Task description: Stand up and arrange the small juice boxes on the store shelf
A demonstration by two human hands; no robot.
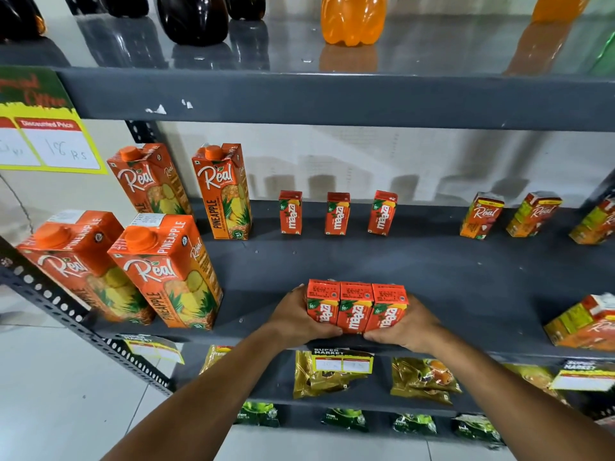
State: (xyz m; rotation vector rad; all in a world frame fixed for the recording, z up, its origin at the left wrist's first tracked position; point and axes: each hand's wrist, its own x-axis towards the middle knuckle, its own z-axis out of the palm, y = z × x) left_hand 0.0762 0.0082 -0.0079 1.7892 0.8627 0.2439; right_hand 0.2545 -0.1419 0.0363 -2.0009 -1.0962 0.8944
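Three small red Maaza juice boxes [356, 306] stand upright side by side at the front edge of the grey shelf [382, 261]. My left hand [293, 319] presses on the left box and my right hand [406, 322] on the right box, squeezing the row together. Three more small Maaza boxes [337, 212] stand apart from each other in a row at the back of the same shelf.
Tall Real pineapple cartons [166, 271] stand at the left of the shelf. Small Real boxes [481, 216] sit at the back right and another [585, 322] at the front right. Soda bottles [352, 18] fill the shelf above. Snack packets [422, 377] lie below.
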